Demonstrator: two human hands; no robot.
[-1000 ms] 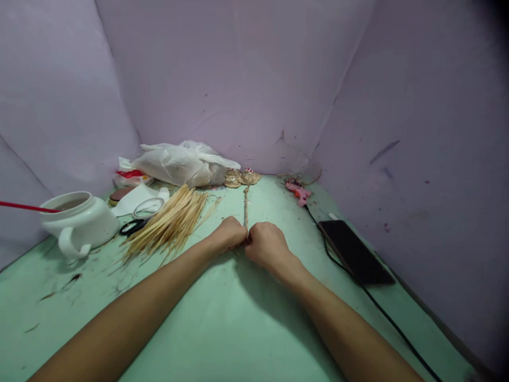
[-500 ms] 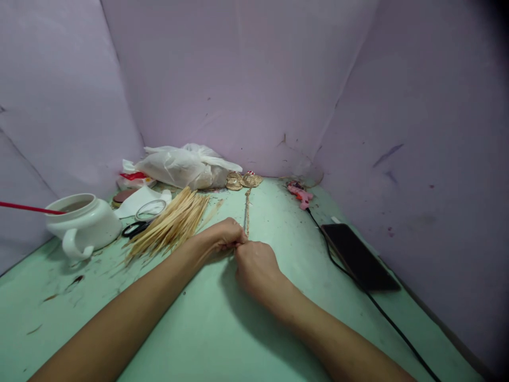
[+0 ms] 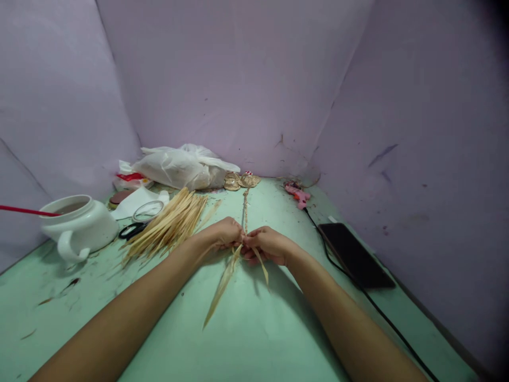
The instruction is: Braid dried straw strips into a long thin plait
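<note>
A thin braided straw cord point(image 3: 245, 206) runs along the green table away from me toward the back wall. My left hand point(image 3: 222, 234) and my right hand point(image 3: 267, 245) meet at its near end, both closed in a pinch on the straw. Two loose dry strips point(image 3: 224, 284) trail from between my fingers toward me, the longer one to the left, the shorter to the right. A pile of loose straw strips point(image 3: 170, 225) lies just left of my left hand.
A white pot point(image 3: 77, 227) with a red stick stands at far left. Black scissors point(image 3: 132, 229), a tape ring and white plastic bag point(image 3: 181, 166) lie behind the straw. A pink glue gun point(image 3: 297, 194), its black cable and a dark phone point(image 3: 355, 255) lie along the right wall.
My right hand has turned palm-side out and moved back level with the left. Two loose straw ends now show, trailing toward me from the pinch.
</note>
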